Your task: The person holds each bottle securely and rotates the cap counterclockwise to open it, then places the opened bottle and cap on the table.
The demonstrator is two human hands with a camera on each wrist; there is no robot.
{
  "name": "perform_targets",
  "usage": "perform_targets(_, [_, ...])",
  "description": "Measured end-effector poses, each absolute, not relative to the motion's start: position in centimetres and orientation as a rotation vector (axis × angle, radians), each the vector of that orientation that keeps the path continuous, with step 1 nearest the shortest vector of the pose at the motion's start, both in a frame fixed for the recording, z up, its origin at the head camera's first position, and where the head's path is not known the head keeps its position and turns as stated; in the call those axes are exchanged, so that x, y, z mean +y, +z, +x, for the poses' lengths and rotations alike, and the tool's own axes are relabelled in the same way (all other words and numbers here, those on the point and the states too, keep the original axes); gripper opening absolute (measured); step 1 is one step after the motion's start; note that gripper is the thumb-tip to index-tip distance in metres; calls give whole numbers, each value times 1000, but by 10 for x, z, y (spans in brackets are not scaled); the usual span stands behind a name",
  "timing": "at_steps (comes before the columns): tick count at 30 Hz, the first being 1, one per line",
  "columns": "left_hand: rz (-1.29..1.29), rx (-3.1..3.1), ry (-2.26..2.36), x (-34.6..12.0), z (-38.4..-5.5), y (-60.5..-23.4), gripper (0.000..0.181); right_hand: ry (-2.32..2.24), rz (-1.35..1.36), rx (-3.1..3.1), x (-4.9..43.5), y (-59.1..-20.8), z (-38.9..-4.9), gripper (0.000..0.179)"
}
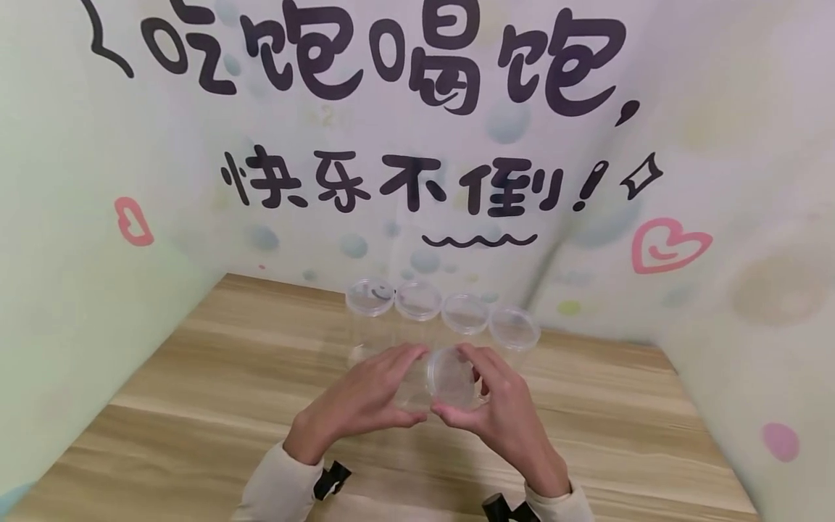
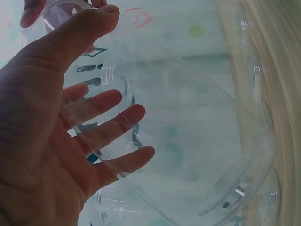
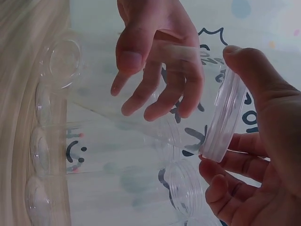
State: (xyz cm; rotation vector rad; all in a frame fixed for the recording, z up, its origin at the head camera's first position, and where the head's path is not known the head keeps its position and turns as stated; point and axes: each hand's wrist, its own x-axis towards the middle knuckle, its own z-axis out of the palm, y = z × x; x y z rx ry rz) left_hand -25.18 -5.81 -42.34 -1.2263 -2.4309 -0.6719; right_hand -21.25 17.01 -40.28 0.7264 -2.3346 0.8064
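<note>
A clear plastic jar (image 1: 412,389) lies tilted on its side between my two hands. My left hand (image 1: 362,399) holds its body, thumb on the near side and fingers round the far side; through the transparent wall the fingers show in the left wrist view. Pinched at the rim by the thumb and fingers of my right hand (image 1: 512,409) is the jar's round clear lid (image 3: 225,117). The lid sits at the jar's mouth end, facing right. Its seam with the jar is blurred.
Several similar clear jars with lids (image 1: 417,301) stand upright in a row just beyond my hands, near the back wall (image 1: 326,239). The wood-grain table (image 1: 215,406) is bounded by printed panels at the back and both sides.
</note>
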Motion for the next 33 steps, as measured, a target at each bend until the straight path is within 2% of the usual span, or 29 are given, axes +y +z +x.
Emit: perform_targets(33, [-1406, -2527, -1122, -60, -253, -422, 89, 1017, 926, -2308, 176, -399, -213, 74])
